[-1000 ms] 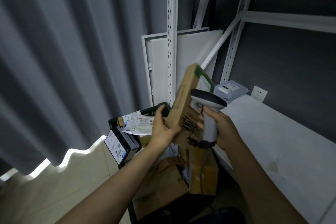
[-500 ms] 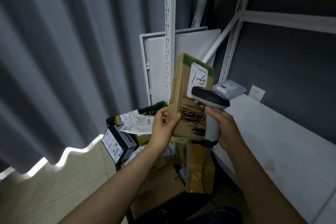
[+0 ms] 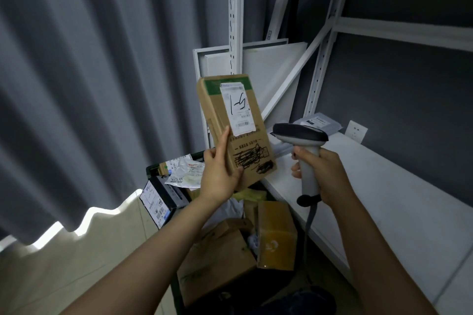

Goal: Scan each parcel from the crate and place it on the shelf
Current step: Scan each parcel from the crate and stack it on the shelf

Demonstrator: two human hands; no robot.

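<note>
The left hand is holding a box up above the crate, with the thumb lying along the front face near its left edge and the fingers curling round the bottom corner from behind. The box is standing on end and tilting, its top leaning left, and its white label with handwritten marks is facing the camera. The right hand is gripping the handle of a scanner, fingers wrapping fully round it. The scanner's dark head is sitting just right of the box's lower half and pointing towards it; whether the two are touching cannot be told. A cable is hanging down from the base of the handle. Below the hands, more cardboard boxes are lying in the crate, along with crumpled packets, and a black box is leaning at its left side. The white shelf is running along the right, with a grey mailer lying at its far end near a wall socket. A grey curtain is hanging on the left.
</note>
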